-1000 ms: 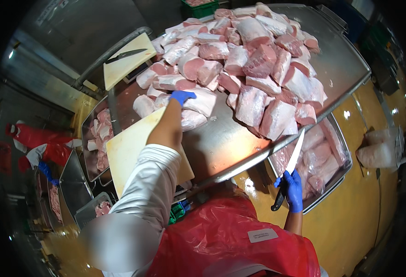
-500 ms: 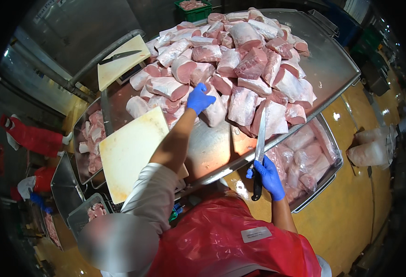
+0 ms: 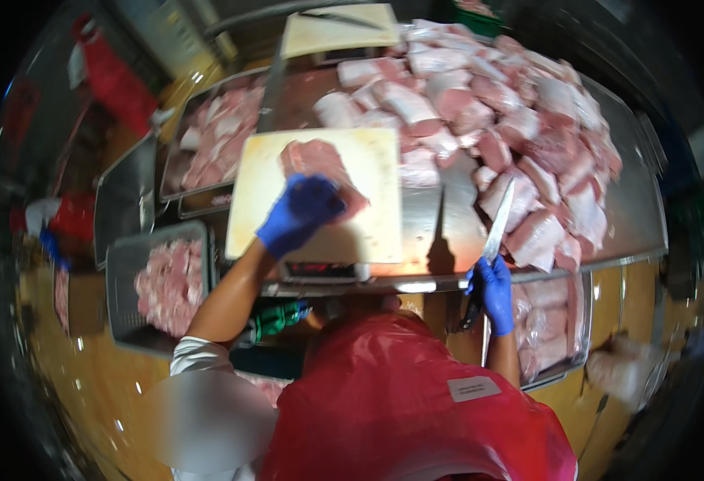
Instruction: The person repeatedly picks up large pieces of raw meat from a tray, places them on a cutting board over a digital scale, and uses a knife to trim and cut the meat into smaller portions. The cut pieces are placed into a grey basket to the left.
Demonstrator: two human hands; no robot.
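A pale cutting board [image 3: 376, 232] lies at the front left of the metal table, a pink piece of pork loin [image 3: 320, 156] on it. Over the lower part of that piece is my left hand [image 3: 300, 210], blue-gloved, its fingers curled onto the meat and slightly blurred. At the table's front edge, to the right, my right hand [image 3: 493, 290], also gloved, grips a knife [image 3: 498, 222] by its black handle. The blade points up and away, in front of the loin pieces. A large heap of pork loin pieces [image 3: 520, 128] with white fat covers the back and right of the table [image 3: 440, 212].
A digital display [image 3: 324, 271] shows under the board. Left stand a grey basket [image 3: 115, 276] and a metal tub [image 3: 167, 180], both with meat. Another tub [image 3: 580, 321] is below right. A second board [image 3: 344, 40] bears a knife. Red-aproned people [image 3: 115, 76] are far left.
My left hand has moved from the heap to the cutting board with a piece of pork loin. The view has swung left. My right hand still holds the knife upright.
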